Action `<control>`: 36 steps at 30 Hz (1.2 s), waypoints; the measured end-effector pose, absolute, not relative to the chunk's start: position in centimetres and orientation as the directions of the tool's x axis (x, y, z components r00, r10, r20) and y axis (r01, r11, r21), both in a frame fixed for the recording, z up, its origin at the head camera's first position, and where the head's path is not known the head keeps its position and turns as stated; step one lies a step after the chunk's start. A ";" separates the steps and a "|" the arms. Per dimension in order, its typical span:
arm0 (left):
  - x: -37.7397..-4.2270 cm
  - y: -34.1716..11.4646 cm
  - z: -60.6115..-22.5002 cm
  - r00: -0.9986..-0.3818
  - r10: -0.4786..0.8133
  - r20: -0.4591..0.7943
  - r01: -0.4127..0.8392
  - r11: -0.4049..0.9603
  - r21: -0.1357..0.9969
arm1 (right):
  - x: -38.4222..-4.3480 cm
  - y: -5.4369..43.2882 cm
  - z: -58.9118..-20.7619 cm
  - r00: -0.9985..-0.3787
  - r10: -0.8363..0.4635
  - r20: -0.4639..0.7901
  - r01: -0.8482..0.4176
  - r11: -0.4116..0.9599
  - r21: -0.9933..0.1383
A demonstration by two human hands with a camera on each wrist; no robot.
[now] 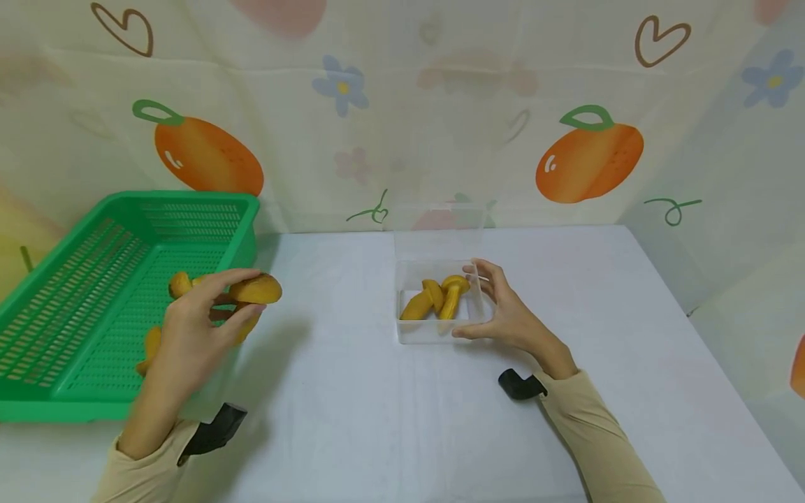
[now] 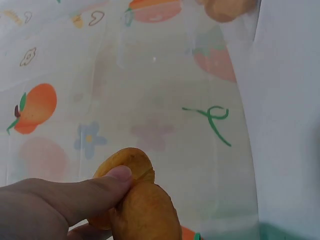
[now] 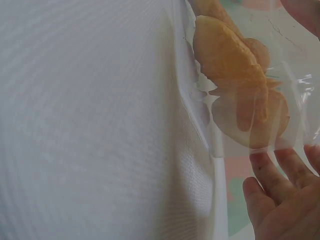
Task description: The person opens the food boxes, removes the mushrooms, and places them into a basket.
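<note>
My left hand (image 1: 195,335) pinches a yellow-brown mushroom (image 1: 256,288) between thumb and fingers, beside the green basket's right edge. More mushroom shows just below that thumb. In the left wrist view the thumb presses on a rounded cap (image 2: 131,159), with a thick bulging part (image 2: 147,215) next to it. On the table's middle stands a clear plastic box (image 1: 415,332) holding two mushrooms (image 1: 454,286), one leaning against the other. My right hand (image 1: 512,318) grips the box's right side, thumb at the front and fingers at the back. Its fingers touch the clear wall in the right wrist view.
A green slotted basket (image 1: 242,234) stands at the left, with a few mushrooms (image 1: 179,285) inside, partly hidden by my left hand. The box's transparent lid (image 1: 438,234) rises behind it. A printed cloth (image 1: 402,105) hangs along the white table's (image 1: 352,405) back edge.
</note>
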State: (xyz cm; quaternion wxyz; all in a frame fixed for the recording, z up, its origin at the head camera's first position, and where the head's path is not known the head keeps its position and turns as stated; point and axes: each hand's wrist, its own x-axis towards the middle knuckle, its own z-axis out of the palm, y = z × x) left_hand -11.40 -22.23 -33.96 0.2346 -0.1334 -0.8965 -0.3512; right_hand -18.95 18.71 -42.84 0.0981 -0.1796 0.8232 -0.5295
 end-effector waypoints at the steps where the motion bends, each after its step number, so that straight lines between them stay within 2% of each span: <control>1: -11.3 -22.5 -34.0 -0.851 0.061 0.521 0.400 0.719 0.568 | -19.0 18.7 -42.9 -0.916 -0.400 0.030 -0.193 0.373 -0.908; 20: -11.0 -26.9 -34.3 -0.856 -0.129 0.500 0.225 0.779 0.585 | -19.0 18.7 -43.1 -0.914 -0.404 0.042 -0.201 0.361 -0.911; 36: -11.3 -29.6 -34.9 -0.943 -0.177 0.282 0.035 0.790 0.613 | -19.0 18.7 -43.1 -0.910 -0.410 0.058 -0.225 0.371 -0.901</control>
